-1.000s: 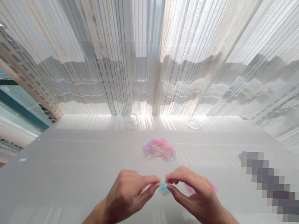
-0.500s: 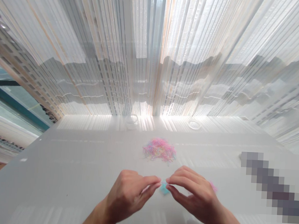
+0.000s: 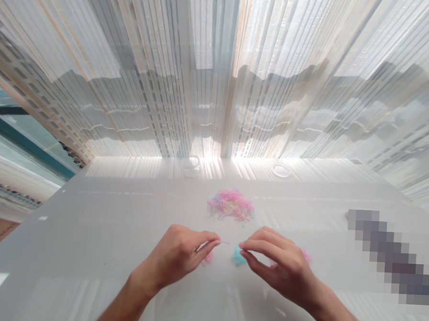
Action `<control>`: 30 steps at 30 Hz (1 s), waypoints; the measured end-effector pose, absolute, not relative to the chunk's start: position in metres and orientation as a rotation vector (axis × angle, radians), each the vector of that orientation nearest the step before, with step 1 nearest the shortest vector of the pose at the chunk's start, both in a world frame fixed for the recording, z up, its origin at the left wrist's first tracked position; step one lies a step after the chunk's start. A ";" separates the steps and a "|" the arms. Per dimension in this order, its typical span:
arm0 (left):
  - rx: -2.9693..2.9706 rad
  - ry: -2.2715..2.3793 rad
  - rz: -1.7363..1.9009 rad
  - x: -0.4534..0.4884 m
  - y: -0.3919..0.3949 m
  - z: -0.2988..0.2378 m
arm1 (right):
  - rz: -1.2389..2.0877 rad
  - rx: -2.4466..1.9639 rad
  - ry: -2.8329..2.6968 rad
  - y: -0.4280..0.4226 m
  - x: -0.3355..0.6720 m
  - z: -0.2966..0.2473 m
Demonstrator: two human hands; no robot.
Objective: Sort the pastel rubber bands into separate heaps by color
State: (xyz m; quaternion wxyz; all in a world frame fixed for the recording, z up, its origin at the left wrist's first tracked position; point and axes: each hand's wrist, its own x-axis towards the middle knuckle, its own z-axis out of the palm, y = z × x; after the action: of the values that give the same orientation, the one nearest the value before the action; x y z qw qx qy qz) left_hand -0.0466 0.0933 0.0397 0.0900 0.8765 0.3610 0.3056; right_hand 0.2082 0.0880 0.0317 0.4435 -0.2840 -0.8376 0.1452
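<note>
My left hand point(image 3: 181, 252) is closed in a pinch on a thin pink strip point(image 3: 225, 242), whose free end points right. My right hand point(image 3: 277, 267) is also pinched, its fingertips over the edge of a small light-blue pile point(image 3: 237, 256); whatever sits between them is too small to make out. Beyond both hands lies a larger pile of mixed pink, blue and yellow strips point(image 3: 231, 205). Partly hidden beside my left fingers is a small pink pile point(image 3: 208, 258). Another pink pile point(image 3: 306, 255) shows from behind my right hand.
The piles lie on a white table point(image 3: 88, 230). Toward its back are a clear ring-shaped object point(image 3: 192, 162) and another clear ring point(image 3: 282, 170). Hanging white strips point(image 3: 203, 107) line the far edge. A blurred-out area covers the right side.
My hands have moved apart, the left one shifting left with the pink strip now showing at its fingertips. More of the light-blue pile and the left pink pile is visible. The view has tilted slightly.
</note>
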 end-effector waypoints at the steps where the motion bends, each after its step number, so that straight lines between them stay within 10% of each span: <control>1: 2.597 1.081 0.885 -0.048 0.094 0.039 | 0.356 -0.715 -2.088 0.088 0.208 0.031; 30: 2.652 1.047 0.922 -0.038 0.089 0.037 | 0.546 -1.337 -2.171 0.110 0.273 0.058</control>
State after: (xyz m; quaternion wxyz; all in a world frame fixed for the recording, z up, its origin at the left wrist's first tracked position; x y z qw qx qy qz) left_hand -0.0376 0.0889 0.0368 0.0724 0.8827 0.3484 0.3070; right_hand 0.2728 0.1100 0.0584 0.2642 -0.4945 -0.8031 0.2019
